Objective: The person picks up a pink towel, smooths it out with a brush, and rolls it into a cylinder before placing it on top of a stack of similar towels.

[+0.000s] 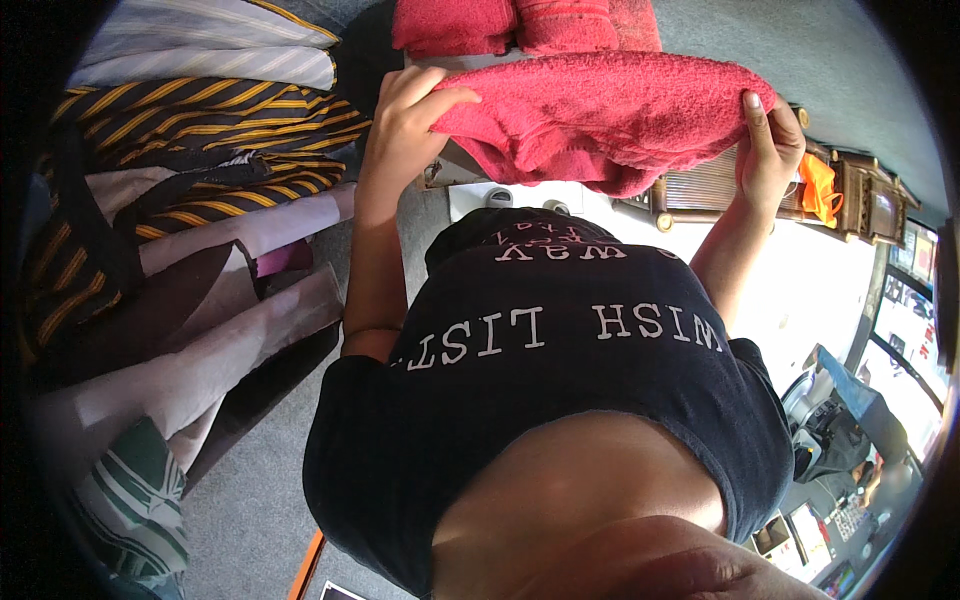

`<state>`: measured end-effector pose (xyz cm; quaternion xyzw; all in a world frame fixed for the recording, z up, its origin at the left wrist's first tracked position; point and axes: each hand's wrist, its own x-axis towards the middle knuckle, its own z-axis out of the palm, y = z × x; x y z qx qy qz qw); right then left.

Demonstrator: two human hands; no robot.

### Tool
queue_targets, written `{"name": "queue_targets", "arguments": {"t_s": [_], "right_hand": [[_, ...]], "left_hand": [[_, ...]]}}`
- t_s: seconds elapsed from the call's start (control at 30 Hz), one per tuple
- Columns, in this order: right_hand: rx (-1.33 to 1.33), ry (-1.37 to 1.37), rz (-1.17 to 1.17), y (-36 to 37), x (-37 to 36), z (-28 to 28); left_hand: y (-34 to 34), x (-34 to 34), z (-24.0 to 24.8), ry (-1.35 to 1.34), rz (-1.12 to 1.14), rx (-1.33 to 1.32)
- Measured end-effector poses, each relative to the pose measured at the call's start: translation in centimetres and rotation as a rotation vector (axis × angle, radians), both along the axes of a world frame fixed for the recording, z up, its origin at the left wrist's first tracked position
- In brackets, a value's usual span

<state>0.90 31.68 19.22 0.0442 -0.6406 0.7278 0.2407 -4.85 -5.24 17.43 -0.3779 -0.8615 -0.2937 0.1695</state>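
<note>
A red terry towel (610, 115) is stretched sideways between my two hands, its middle sagging and bunched along the lower edge. My left hand (412, 118) is closed on the towel's left end, fingers curled over it. At the other end, my right hand (775, 145) pinches the towel with the thumb on the side facing me. Just beyond it lie red towels, a rolled or folded one (455, 25) at the left and another (565, 25) beside it, on a pale surface partly hidden by the held towel.
Striped and plain garments or fabrics (200, 130) hang along the left. To the right are a wooden slatted bench (700, 195) and an orange bag or cloth (820, 190). A cluttered desk with a keyboard (848, 522) stands at the lower right. Grey carpet (250, 480) covers the floor.
</note>
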Motion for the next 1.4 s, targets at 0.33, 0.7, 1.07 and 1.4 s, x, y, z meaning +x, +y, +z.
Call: {"name": "queue_targets", "arguments": {"t_s": [0.33,0.7,1.07,1.4], "right_hand": [[-0.115,-0.037,-0.063,1.3,0.8,-1.4],[0.037,-0.065,0.04,0.4,1.8,-0.9],[-0.046,-0.191,0.095,0.7,1.1,-1.9],[0.052,-0.268,0.17,0.3,0.6,-0.8]], "left_hand": [[-0.7,-0.2,0.4,-0.228,-0.13,0.637],[-1.2,1.3,-0.9,-0.547,-0.08,0.803],[-0.5,2.7,0.0,-0.444,-0.05,0.968],[-1.3,3.0,0.5,-0.168,-0.007,0.608]]}}
